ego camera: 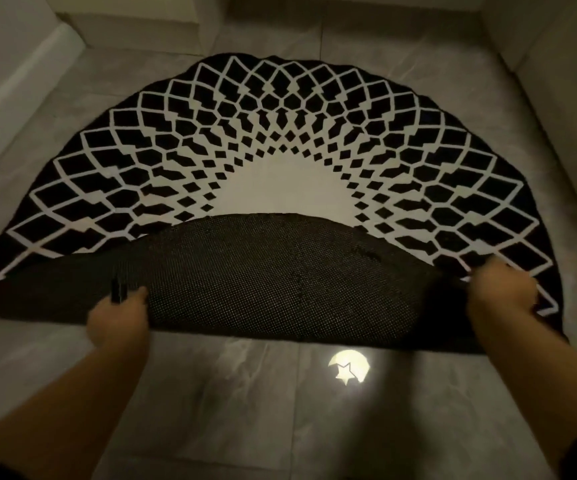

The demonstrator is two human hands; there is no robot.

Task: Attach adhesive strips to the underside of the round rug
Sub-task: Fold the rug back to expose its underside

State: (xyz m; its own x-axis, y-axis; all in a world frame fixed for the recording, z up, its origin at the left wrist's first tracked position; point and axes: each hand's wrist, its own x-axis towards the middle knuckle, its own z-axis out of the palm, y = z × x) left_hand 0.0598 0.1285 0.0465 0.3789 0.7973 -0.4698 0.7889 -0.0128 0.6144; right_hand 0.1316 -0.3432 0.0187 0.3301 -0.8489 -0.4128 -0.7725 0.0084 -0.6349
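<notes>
While the round rug [280, 140] lies on the grey tiled floor [211, 410], its near half is folded back over the far half, so the dark dotted underside [263, 271] faces up. The far half shows a black-and-white lattice pattern around a plain pale centre. The fold line runs left to right across the lower part of the rug, nearest the person.

The left hand [117, 320] sits at the fold on the left side, fingers curled over the edge of the underside. It also holds a small dark strip [118, 289], which stands up from the fingers against the underside. The right hand [501, 292] is at the right side of the folded part, where the underside meets the patterned face. This hand is blurred; it appears to grip the rug edge, but the finger position cannot be told exactly. Both forearms reach forward from the bottom corners of the view.

On the floor just in front of the fold, between the two forearms, is a bright patch of light [348, 370] shaped like a crescent with a star. Pale walls border the floor at the left and right.
</notes>
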